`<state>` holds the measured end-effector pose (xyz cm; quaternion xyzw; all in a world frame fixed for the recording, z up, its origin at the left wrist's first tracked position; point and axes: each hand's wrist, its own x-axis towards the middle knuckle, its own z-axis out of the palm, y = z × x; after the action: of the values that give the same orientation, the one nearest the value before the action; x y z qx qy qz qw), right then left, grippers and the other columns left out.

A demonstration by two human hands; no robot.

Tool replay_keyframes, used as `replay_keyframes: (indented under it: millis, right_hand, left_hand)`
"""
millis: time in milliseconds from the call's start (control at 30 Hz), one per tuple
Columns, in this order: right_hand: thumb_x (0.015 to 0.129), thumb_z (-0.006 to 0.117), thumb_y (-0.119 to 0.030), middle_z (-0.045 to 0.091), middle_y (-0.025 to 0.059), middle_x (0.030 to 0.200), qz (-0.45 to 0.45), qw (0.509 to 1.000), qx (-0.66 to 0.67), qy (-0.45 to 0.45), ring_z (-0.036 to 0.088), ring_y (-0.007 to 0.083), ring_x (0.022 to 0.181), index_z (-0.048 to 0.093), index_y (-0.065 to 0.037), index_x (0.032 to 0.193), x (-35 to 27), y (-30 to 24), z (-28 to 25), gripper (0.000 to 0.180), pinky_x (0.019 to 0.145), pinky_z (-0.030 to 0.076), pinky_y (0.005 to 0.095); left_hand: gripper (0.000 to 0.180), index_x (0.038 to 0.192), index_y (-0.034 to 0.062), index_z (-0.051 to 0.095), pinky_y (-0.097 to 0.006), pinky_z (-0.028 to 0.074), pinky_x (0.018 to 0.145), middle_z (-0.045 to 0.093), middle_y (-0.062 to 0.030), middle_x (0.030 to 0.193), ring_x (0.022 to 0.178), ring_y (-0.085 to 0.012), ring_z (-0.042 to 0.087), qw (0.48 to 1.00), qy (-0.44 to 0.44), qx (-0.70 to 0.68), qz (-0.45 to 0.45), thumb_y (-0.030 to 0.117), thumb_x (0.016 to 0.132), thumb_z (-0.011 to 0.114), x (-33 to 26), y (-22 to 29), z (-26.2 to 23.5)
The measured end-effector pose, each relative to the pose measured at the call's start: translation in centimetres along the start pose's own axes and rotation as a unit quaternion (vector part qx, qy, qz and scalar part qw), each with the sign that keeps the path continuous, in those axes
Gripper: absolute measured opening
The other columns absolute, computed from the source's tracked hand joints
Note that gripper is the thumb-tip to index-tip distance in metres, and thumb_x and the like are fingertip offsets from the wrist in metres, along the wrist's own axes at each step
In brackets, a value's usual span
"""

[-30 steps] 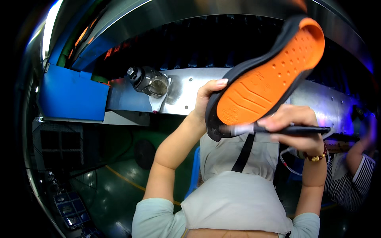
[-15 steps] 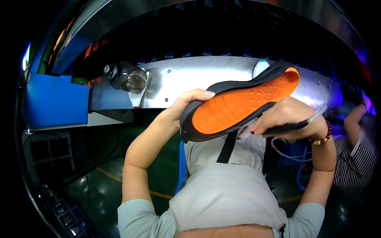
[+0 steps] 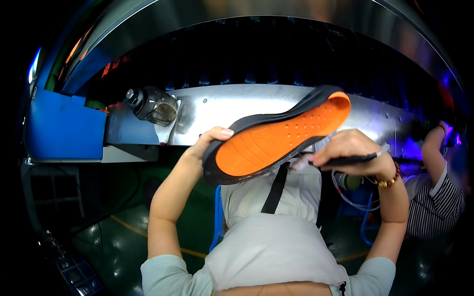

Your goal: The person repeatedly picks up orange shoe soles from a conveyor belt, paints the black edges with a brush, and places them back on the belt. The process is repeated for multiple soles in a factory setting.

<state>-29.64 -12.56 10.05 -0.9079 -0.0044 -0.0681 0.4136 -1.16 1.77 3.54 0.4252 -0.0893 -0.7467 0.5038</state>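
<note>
My left hand [image 3: 210, 141] grips the near end of a shoe sole [image 3: 276, 135], which is orange inside with a black rim. The sole lies almost level, its far end pointing up to the right, in front of a shiny metal conveyor housing [image 3: 222, 106]. My right hand [image 3: 348, 150] holds a thin dark brush-like tool [image 3: 345, 159] just under the sole's right part, its tip toward the sole's edge. A light apron [image 3: 271, 246] with a dark strap covers my front below the hands.
A small motor [image 3: 150, 104] sits on the housing at the left, beside a blue box [image 3: 61, 129]. A dark tunnel opening arches above the housing. Another person's arm in a striped sleeve [image 3: 437, 202] reaches in at the right. Green floor [image 3: 108, 237] lies lower left.
The sole has come down from a steep raised tilt to nearly level and lower in front of me. My right hand with the tool has stayed close under its right side.
</note>
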Motion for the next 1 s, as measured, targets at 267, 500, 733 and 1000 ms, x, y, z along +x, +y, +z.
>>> replay_keyframes:
  millis: [267, 500, 733, 1000]
  right_hand:
    - [0.062, 0.068, 0.002, 0.064, 0.0128, 0.083, 0.014, 0.951, 0.126, 0.281, 0.061, 0.0192, 0.078, 0.064, 0.0, 0.082, 1.8, -4.8, 0.9, 0.02, 0.072, 0.048, 0.027]
    - [0.072, 0.063, 0.002, 0.064, 0.01, 0.081, 0.192, 0.824, 0.337, 0.412, 0.06, 0.0119, 0.073, 0.061, 0.004, 0.085, 2.8, 5.5, 4.8, 0.014, 0.068, 0.047, 0.0204]
    - [0.072, 0.064, -0.001, 0.063, 0.0071, 0.079, 0.154, 0.785, 0.369, 0.474, 0.058, 0.0092, 0.07, 0.062, 0.002, 0.086, 4.7, 6.6, 3.3, 0.014, 0.067, 0.046, 0.0192]
    - [0.073, 0.062, -0.001, 0.063, 0.0071, 0.081, 0.129, 0.835, 0.182, 0.503, 0.059, 0.0105, 0.072, 0.062, 0.003, 0.086, 7.8, 5.3, 4.3, 0.013, 0.067, 0.046, 0.0206]
  left_hand:
    - [0.055, 0.125, 0.0061, 0.038, -0.038, 0.036, 0.094, 0.043, -0.013, 0.126, 0.113, -0.0277, 0.044, 0.94, -0.126, 0.093, 0.302, 0.044, 0.085, 0.04, 5.9, -3.0, -2.7]
    - [0.086, 0.127, 0.0113, 0.037, -0.041, 0.043, 0.086, 0.048, -0.0123, 0.12, 0.104, -0.027, 0.051, 0.978, -0.163, -0.126, 0.038, 0.075, 0.073, 0.015, 10.3, -5.0, 1.6]
    - [0.091, 0.132, 0.0121, 0.026, -0.043, 0.039, 0.091, 0.041, -0.0126, 0.126, 0.113, -0.0273, 0.044, 0.959, -0.233, -0.115, 0.116, 0.076, 0.07, 0.005, 9.4, -5.5, 3.4]
    - [0.071, 0.124, 0.0084, 0.037, -0.037, 0.039, 0.09, 0.048, -0.009, 0.116, 0.105, -0.0212, 0.048, 0.961, -0.103, -0.173, 0.19, 0.063, 0.082, 0.018, 9.3, -6.0, 6.5]
